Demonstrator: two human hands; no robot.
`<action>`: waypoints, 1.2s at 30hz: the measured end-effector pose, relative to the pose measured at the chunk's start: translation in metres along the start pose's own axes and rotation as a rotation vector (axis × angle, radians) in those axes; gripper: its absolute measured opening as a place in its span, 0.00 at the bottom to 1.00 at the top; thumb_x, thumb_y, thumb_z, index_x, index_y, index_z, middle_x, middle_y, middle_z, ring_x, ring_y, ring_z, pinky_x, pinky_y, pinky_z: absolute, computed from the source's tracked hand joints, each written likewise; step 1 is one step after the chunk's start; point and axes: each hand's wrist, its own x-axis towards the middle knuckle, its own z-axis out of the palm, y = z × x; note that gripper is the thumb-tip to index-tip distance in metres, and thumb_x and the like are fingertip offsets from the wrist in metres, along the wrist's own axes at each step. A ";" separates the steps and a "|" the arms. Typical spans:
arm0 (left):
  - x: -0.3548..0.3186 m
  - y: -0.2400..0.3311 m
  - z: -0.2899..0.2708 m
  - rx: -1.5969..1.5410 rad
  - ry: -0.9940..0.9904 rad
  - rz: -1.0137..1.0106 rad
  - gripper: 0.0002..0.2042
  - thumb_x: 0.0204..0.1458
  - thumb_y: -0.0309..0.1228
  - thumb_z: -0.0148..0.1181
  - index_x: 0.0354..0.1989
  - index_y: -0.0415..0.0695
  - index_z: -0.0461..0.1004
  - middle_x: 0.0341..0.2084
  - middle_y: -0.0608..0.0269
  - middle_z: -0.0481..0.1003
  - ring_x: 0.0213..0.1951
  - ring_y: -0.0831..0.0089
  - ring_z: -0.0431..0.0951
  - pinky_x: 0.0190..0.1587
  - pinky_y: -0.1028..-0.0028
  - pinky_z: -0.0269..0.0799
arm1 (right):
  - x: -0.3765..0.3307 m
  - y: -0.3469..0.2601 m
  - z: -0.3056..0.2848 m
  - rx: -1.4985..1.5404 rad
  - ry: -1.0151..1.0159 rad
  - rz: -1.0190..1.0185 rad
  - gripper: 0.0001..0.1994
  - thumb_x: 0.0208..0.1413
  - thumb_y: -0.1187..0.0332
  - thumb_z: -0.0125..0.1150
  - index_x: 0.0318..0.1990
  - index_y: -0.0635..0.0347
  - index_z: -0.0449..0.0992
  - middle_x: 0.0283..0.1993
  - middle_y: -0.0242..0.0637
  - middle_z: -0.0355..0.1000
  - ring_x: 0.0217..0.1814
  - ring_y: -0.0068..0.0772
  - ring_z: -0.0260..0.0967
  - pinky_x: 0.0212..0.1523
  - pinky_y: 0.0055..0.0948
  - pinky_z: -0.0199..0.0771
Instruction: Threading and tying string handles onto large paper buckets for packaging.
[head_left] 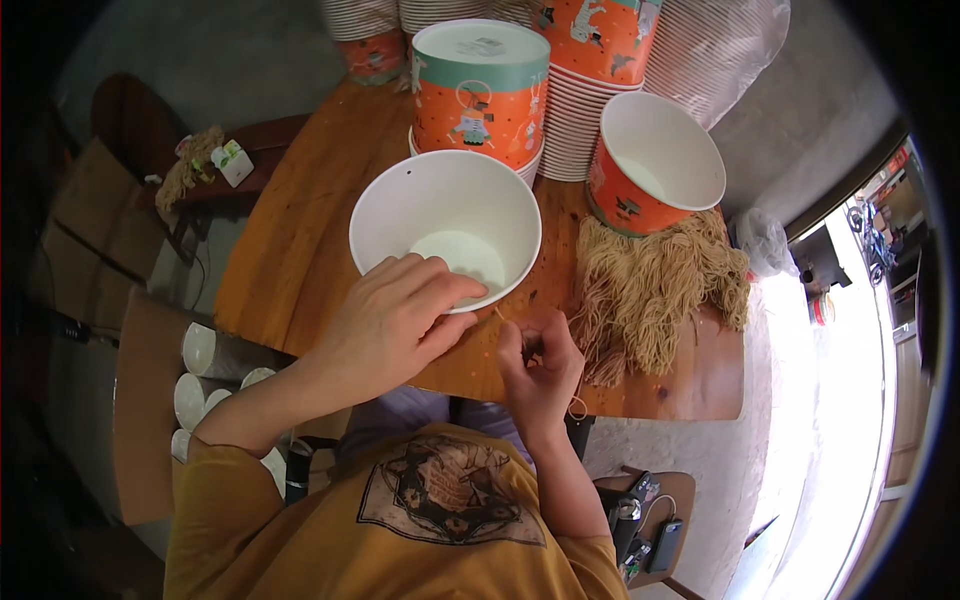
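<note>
A white-lined paper bucket (440, 195) tilts toward me at the front of the wooden table, its mouth facing up. One small dark hole shows in its far wall near the rim. My left hand (395, 320) is closed on the near rim, fingers inside and thumb outside. Just right of that rim my right hand (543, 365) pinches a thin pale cord (577, 408). A short bit of the cord runs between the bucket and my fingertips, and a loop hangs below the hand. Whether the cord passes through the bucket wall cannot be made out.
Behind stand an upside-down orange-and-green bucket (480, 105) on a stack and more nested buckets (585, 120). At right, another open bucket (665, 150) rests by a heap of tan cords (650, 290). A cardboard box (145, 400) with white buckets stands at lower left.
</note>
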 end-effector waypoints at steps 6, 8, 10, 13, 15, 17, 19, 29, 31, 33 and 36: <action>0.002 0.000 0.002 -0.013 0.016 -0.012 0.12 0.47 0.25 0.65 0.41 0.45 0.75 0.26 0.61 0.70 0.30 0.63 0.71 0.34 0.66 0.67 | 0.006 -0.005 0.001 -0.055 -0.005 -0.023 0.06 0.52 0.78 0.62 0.32 0.61 0.70 0.22 0.29 0.68 0.21 0.13 0.63 0.23 0.17 0.66; 0.002 0.000 0.003 -0.021 0.029 -0.005 0.13 0.47 0.25 0.65 0.42 0.45 0.75 0.26 0.61 0.71 0.30 0.63 0.71 0.34 0.66 0.67 | 0.006 -0.002 0.002 -0.112 0.012 -0.072 0.06 0.51 0.78 0.62 0.32 0.61 0.70 0.23 0.29 0.68 0.21 0.14 0.62 0.24 0.17 0.66; 0.002 0.001 0.002 -0.009 0.014 -0.013 0.12 0.47 0.27 0.65 0.41 0.45 0.74 0.27 0.62 0.72 0.32 0.63 0.73 0.36 0.65 0.68 | 0.007 -0.003 0.003 -0.085 0.006 -0.052 0.06 0.51 0.78 0.62 0.32 0.61 0.70 0.23 0.29 0.68 0.22 0.14 0.62 0.24 0.17 0.66; 0.002 0.002 0.001 0.012 -0.006 -0.022 0.12 0.47 0.28 0.64 0.41 0.45 0.73 0.29 0.63 0.73 0.34 0.62 0.74 0.38 0.65 0.68 | 0.008 -0.001 0.005 -0.048 -0.003 -0.023 0.06 0.51 0.78 0.62 0.32 0.61 0.70 0.23 0.29 0.68 0.22 0.14 0.61 0.25 0.17 0.66; 0.003 0.002 0.000 0.022 -0.011 -0.023 0.12 0.47 0.28 0.64 0.41 0.45 0.74 0.29 0.63 0.73 0.34 0.63 0.74 0.38 0.65 0.68 | 0.009 0.002 0.006 -0.035 -0.006 -0.013 0.06 0.52 0.77 0.62 0.32 0.61 0.70 0.23 0.29 0.68 0.22 0.14 0.61 0.25 0.17 0.65; 0.003 0.003 0.000 -0.002 -0.009 -0.029 0.13 0.49 0.29 0.64 0.43 0.45 0.73 0.28 0.62 0.73 0.32 0.62 0.74 0.36 0.65 0.68 | 0.009 0.003 0.006 0.008 -0.012 0.019 0.06 0.52 0.77 0.62 0.32 0.62 0.70 0.23 0.29 0.68 0.23 0.13 0.61 0.25 0.17 0.66; 0.005 0.004 -0.004 -0.078 -0.045 -0.096 0.13 0.51 0.30 0.62 0.44 0.44 0.73 0.30 0.61 0.74 0.33 0.61 0.74 0.36 0.65 0.69 | 0.009 0.005 0.008 0.046 -0.019 0.042 0.06 0.52 0.77 0.62 0.32 0.62 0.70 0.23 0.28 0.68 0.23 0.13 0.61 0.25 0.17 0.66; 0.043 -0.017 -0.014 -0.400 -0.491 -0.275 0.09 0.59 0.32 0.51 0.43 0.43 0.75 0.32 0.55 0.78 0.33 0.61 0.79 0.37 0.66 0.72 | 0.012 -0.001 0.009 -0.024 -0.034 0.072 0.07 0.53 0.75 0.64 0.32 0.63 0.70 0.23 0.28 0.68 0.24 0.12 0.60 0.26 0.16 0.66; 0.049 -0.018 -0.012 -0.385 -0.537 -0.299 0.09 0.58 0.32 0.51 0.41 0.43 0.74 0.31 0.56 0.78 0.32 0.61 0.78 0.37 0.66 0.72 | 0.012 0.001 0.008 -0.030 -0.039 0.076 0.06 0.54 0.75 0.64 0.33 0.63 0.70 0.23 0.28 0.68 0.24 0.12 0.60 0.25 0.16 0.65; 0.052 -0.018 -0.012 -0.369 -0.582 -0.327 0.08 0.58 0.33 0.52 0.39 0.42 0.73 0.30 0.57 0.78 0.31 0.60 0.78 0.36 0.65 0.72 | 0.012 0.000 0.006 -0.035 -0.047 0.081 0.06 0.54 0.75 0.63 0.33 0.63 0.71 0.23 0.27 0.68 0.24 0.11 0.60 0.25 0.16 0.65; 0.050 -0.017 -0.011 -0.335 -0.549 -0.307 0.07 0.58 0.32 0.52 0.35 0.42 0.71 0.29 0.57 0.77 0.32 0.59 0.77 0.36 0.64 0.71 | 0.013 -0.003 0.001 0.126 -0.072 0.152 0.04 0.59 0.73 0.60 0.36 0.63 0.71 0.24 0.25 0.67 0.26 0.11 0.59 0.27 0.15 0.64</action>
